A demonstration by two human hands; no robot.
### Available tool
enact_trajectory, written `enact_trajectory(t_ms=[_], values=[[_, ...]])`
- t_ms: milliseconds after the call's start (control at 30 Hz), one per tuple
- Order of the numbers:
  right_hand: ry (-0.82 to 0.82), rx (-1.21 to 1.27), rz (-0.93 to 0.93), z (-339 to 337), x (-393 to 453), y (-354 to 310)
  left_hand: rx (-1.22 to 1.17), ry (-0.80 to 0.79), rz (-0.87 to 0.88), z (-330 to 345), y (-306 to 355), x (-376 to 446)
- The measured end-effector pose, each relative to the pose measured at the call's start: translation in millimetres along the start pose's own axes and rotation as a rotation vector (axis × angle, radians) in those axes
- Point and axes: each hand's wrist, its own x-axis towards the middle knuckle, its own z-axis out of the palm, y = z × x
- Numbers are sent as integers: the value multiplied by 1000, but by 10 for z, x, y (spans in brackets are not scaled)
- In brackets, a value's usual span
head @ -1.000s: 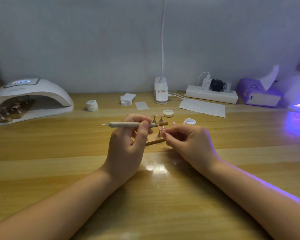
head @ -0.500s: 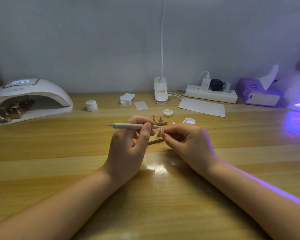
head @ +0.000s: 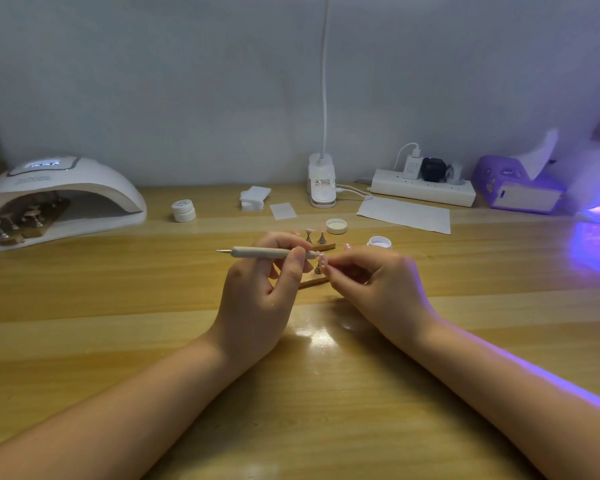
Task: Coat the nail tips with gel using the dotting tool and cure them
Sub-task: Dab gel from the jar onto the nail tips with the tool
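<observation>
Two hands over wooden table [head: 118, 306], grey wall [head: 153, 81], left hand [head: 257, 306] gripping dotting tool [head: 264, 252], right hand [head: 378, 289] pinching nail tip [head: 323, 262]

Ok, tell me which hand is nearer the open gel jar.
Right. The right hand sits just in front of the open gel jar, pinching a nail tip. The left hand, gripping the dotting tool, lies farther to the jar's left.

Head camera looks forward-down, close over table [head: 118, 323].

Dim, soft room light

Violet glow spills from the right; white glare patch on the worktop [head: 321, 337]; edges bow.
</observation>
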Motion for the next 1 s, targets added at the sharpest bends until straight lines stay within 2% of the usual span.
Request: enact_trajectory(t_ms=[1000], values=[[0,1,15,-2,-6,-9,-21,15,-7,-2,-26,-5]])
